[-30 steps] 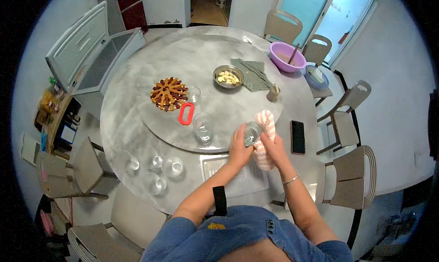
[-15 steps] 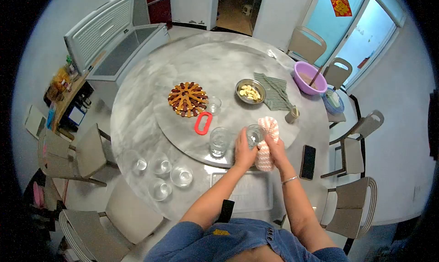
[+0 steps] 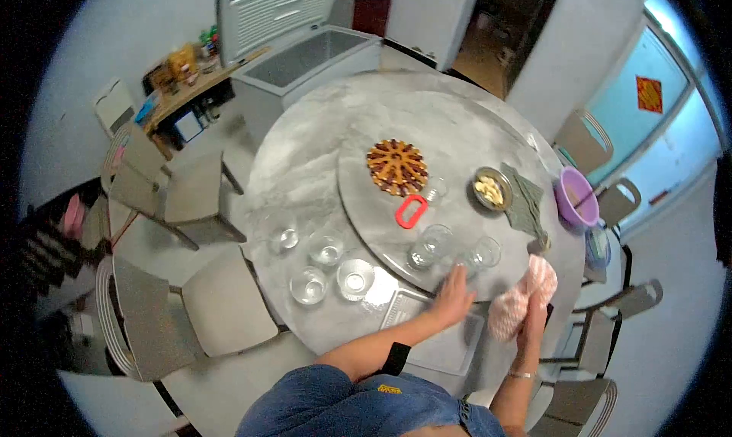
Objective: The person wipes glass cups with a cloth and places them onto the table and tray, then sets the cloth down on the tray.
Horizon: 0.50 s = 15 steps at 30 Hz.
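Observation:
A clear drinking glass (image 3: 486,252) stands on the marble turntable, to the right of another clear glass (image 3: 433,243). My left hand (image 3: 455,300) is beside its base with fingers extended and somewhat blurred; whether they touch the glass is unclear. A pink-and-white wavy-striped cloth (image 3: 509,313) is bunched in my right hand (image 3: 536,311), held over the table's right front. Below my left hand lies a translucent plastic tray (image 3: 438,349), partly hidden by my forearm.
Several clear glasses (image 3: 355,279) stand at the table's left front. The turntable bears a brown patterned trivet (image 3: 397,167), a red ring-shaped piece (image 3: 411,211), a small glass (image 3: 435,189) and a metal bowl (image 3: 492,189) of pale pieces. A green cloth (image 3: 523,201) and purple basin (image 3: 577,198) are farther right.
The glass that was between both hands now stands on the turntable. My left hand has drawn back toward me, and my right hand has moved right with the cloth. The view has turned left.

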{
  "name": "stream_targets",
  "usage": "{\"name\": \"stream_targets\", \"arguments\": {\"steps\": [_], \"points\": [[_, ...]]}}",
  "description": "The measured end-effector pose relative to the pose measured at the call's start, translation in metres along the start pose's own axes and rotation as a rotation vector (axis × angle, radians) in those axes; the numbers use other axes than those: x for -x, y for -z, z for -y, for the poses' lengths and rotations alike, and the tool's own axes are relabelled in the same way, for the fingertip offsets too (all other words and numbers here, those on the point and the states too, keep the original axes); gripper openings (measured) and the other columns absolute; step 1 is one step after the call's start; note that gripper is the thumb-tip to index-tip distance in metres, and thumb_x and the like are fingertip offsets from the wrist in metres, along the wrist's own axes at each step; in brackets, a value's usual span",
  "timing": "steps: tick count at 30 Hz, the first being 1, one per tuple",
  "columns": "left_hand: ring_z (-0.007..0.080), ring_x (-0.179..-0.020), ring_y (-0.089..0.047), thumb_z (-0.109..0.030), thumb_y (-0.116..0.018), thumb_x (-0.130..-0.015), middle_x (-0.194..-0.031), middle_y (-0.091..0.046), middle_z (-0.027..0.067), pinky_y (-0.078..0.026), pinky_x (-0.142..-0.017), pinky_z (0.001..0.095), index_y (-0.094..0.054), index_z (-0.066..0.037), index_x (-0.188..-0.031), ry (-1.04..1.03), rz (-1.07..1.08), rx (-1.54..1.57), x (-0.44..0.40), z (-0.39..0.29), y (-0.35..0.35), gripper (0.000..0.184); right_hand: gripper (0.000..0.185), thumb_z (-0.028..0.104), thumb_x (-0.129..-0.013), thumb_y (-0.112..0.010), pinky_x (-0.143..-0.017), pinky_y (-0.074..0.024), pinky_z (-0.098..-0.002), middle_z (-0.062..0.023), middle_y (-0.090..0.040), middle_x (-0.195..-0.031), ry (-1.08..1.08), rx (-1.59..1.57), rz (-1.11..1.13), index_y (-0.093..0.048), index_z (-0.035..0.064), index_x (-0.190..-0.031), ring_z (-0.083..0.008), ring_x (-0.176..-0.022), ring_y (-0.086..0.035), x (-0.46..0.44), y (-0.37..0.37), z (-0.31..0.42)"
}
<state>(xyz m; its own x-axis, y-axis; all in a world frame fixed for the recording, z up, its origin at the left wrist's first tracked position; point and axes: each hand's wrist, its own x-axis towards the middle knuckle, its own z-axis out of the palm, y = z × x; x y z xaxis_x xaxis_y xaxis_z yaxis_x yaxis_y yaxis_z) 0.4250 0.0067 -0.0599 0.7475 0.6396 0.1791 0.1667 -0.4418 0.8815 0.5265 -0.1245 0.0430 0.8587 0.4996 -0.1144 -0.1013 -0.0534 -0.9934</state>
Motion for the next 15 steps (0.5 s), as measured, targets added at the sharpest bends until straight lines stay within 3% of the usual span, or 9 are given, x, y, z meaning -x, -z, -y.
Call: {"name": "stream_targets", "arguments": {"steps": [2, 4, 7, 8, 12, 14, 15], "points": [[0.0387, -0.118, -0.024, -0.025, -0.054, -0.076, -0.127, -0.023, 0.0256, -0.02, -0.099, 0.0393, -0.023, 0.005, -0.123, -0.05, -0.001, 0.027, 0.02, -0.015, 0.014, 0.064, 0.049, 0.038, -0.084, -0.045, -0.077, -0.0417, -0.029, -0.0072, -0.05, -0.105, -0.002, -0.035, 0.133, -0.038, 0.0006, -0.115, -0.0165, -0.091, -0.051, 0.017, 0.0, 0.0], [0.0377, -0.119, -0.024, -0.022, -0.053, -0.075, -0.127, -0.026, 0.0224, -0.019, -0.099, 0.0415, -0.025, 0.003, -0.123, -0.348, -0.07, 0.047, 0.042, -0.036, 0.03, 0.061, 0.055, 0.041, -0.085, -0.04, -0.084, -0.0378, -0.0299, -0.0104, -0.045, -0.113, -0.103, -0.095, 0.278, -0.035, -0.0029, -0.119, -0.0198, -0.098, -0.047, 0.039, -0.011, -0.001], [0.0356, -0.118, -0.026, -0.018, -0.053, -0.072, -0.127, -0.028, 0.0202, -0.019, -0.098, 0.0438, -0.026, 0.002, -0.124, -0.506, -0.119, -0.017, 0.065, -0.048, 0.041, 0.062, 0.054, 0.038, -0.086, -0.038, -0.087, -0.0356, -0.0307, -0.0111, -0.041, -0.118, -0.242, -0.304, 0.399, -0.03, -0.0022, -0.121, -0.0207, -0.104, -0.043, 0.076, -0.046, -0.014], [0.0356, -0.118, -0.026, -0.018, -0.053, -0.072, -0.127, -0.028, 0.0202, -0.019, -0.098, 0.0438, -0.026, 0.002, -0.124, -0.501, -0.13, -0.027, 0.068, -0.046, 0.045, 0.062, 0.052, 0.037, -0.086, -0.039, -0.087, -0.0362, -0.031, -0.0109, -0.042, -0.117, -0.28, -0.322, 0.314, -0.031, -0.0016, -0.121, -0.0205, -0.103, -0.044, 0.089, -0.061, -0.009], [0.0354, -0.116, -0.03, -0.014, -0.056, -0.066, -0.126, -0.03, 0.0193, -0.025, -0.095, 0.0437, -0.027, -0.002, -0.125, -0.506, -0.099, -0.048, 0.085, -0.033, 0.068, 0.066, 0.048, 0.035, -0.087, -0.037, -0.085, -0.0372, -0.0322, -0.0106, -0.044, -0.115, -0.309, -0.31, 0.364, -0.033, -0.0001, -0.12, -0.0202, -0.101, -0.046, 0.103, -0.074, -0.011], [0.0348, -0.112, -0.033, -0.012, -0.057, -0.066, -0.125, -0.03, 0.0197, -0.031, -0.091, 0.039, -0.026, -0.003, -0.125, -0.47, 0.084, 0.039, 0.095, -0.026, 0.077, 0.068, 0.045, 0.033, -0.088, -0.034, -0.088, -0.0353, -0.0336, -0.0109, -0.043, -0.116, -0.378, -0.307, 0.381, -0.032, 0.0007, -0.12, -0.0209, -0.103, -0.045, 0.108, -0.076, -0.016], [0.0348, -0.112, -0.033, -0.012, -0.057, -0.066, -0.125, -0.03, 0.0197, -0.031, -0.091, 0.039, -0.026, -0.003, -0.125, -0.467, 0.077, 0.034, 0.1, -0.023, 0.084, 0.068, 0.045, 0.033, -0.088, -0.034, -0.088, -0.036, -0.0332, -0.0109, -0.044, -0.115, -0.357, -0.286, 0.425, -0.033, 0.0003, -0.119, -0.0206, -0.102, -0.046, 0.111, -0.078, -0.019]]}}
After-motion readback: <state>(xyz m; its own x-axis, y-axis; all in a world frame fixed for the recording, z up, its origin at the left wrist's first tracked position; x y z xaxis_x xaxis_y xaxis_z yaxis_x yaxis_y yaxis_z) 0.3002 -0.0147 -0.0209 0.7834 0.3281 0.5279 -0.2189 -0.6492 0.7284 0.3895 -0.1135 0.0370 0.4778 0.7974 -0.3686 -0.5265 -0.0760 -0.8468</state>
